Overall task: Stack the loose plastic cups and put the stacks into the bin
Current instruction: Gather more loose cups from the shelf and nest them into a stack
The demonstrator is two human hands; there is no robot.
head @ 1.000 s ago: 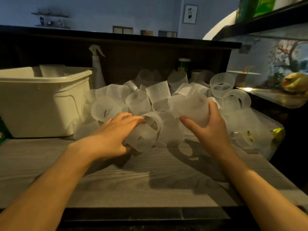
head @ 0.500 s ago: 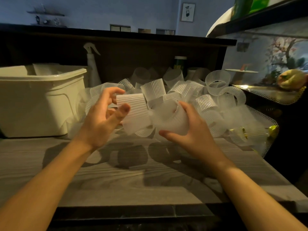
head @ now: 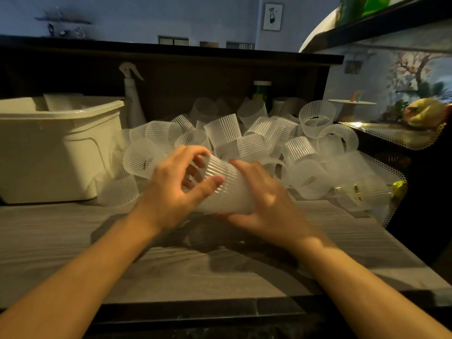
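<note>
Both hands grasp one short stack of ribbed plastic cups (head: 227, 189), held on its side above the middle of the table (head: 73, 241). The left hand (head: 176, 189) curls its thumb over the near side of the stack's open end, with the fingers (head: 195, 152) hooked over and into the rim. The right hand (head: 266, 201) wraps the narrower closed end, thumb beneath and fingers across the top. How many cups are nested in the stack cannot be told.

Just behind the hands, a heap of loose cups (head: 256, 138) fills the far half of the table, from beside the bin to the right edge; they lie tilted, tipped over or upright, many touching.

The bin (head: 56, 152), pale and rectangular, stands at the far left corner of the table, with some loose cups resting against its right wall.

A spray bottle (head: 132, 99) stands upright behind the bin's right corner, against the dark back panel (head: 195, 81). A perforated mat (head: 391, 140) lies past the table's right edge.
</note>
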